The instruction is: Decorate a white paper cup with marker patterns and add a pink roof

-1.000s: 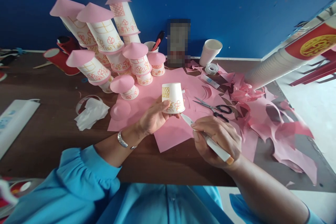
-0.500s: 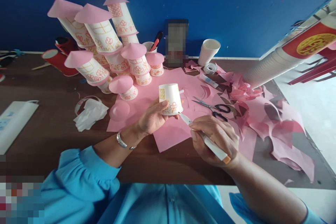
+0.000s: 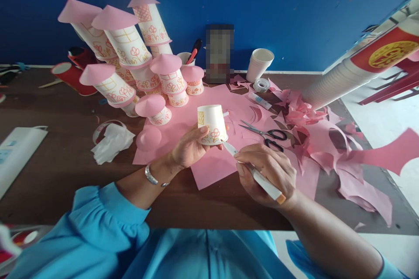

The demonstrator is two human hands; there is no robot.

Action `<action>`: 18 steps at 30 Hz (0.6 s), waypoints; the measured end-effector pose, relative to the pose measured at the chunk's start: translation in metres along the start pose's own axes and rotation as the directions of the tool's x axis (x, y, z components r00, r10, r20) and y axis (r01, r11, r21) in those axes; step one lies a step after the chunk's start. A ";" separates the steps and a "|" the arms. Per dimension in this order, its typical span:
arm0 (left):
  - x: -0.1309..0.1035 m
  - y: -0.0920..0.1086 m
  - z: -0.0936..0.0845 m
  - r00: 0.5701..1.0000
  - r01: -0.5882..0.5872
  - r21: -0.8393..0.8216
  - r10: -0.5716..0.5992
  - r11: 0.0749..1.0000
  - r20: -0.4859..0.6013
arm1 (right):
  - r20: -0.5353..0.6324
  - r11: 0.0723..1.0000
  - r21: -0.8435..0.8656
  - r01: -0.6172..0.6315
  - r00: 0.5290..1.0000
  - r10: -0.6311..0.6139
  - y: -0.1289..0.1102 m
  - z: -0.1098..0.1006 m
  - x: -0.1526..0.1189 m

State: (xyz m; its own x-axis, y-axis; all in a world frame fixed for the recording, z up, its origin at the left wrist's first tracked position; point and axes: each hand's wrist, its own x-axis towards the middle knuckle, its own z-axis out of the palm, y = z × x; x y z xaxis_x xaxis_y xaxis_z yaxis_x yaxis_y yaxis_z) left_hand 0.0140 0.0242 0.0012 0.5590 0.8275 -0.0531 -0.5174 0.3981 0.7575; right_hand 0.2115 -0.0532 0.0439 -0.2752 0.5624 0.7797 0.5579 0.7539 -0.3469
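Upside down in my left hand [image 3: 190, 148] is a white paper cup [image 3: 210, 120], its rim at the bottom. A yellow lattice patch and an orange flower are drawn on its side. My right hand [image 3: 270, 170] grips a white marker [image 3: 266, 185] with an orange end cap, and its tip meets the cup near the rim on the right. Under and behind the cup lie pink paper sheets [image 3: 209, 174]. To the left stand several decorated cup towers [image 3: 129, 48] with pink cone roofs. Scissors [image 3: 262, 131] with black handles lie right of the cup.
Pink paper scraps [image 3: 327, 139] spread over the right side. Stacked white cups [image 3: 260, 65], a tape roll [image 3: 262, 85] and a glue tube [image 3: 259, 100] sit at the back. A long cup stack [image 3: 347, 72] leans at right. White crumpled plastic [image 3: 113, 144] lies left.
A pink scrap at the right edge now sticks out past the table, raised and blurred. My hands, the cup and the marker stay almost in place.
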 end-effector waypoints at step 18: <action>0.000 -0.001 -0.004 1.000 -0.023 0.013 0.023 1.000 0.002 | 0.034 0.993 0.003 -0.117 0.993 0.117 -0.002 -0.003 0.004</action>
State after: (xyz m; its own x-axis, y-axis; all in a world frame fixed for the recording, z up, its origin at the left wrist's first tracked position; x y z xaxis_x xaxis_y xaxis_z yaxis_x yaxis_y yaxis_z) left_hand 0.0124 0.0256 -0.0024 0.5483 0.8356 -0.0341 -0.5217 0.3736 0.7670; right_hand 0.2119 -0.0540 0.0496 -0.2350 0.6578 0.7156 0.5842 0.6840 -0.4369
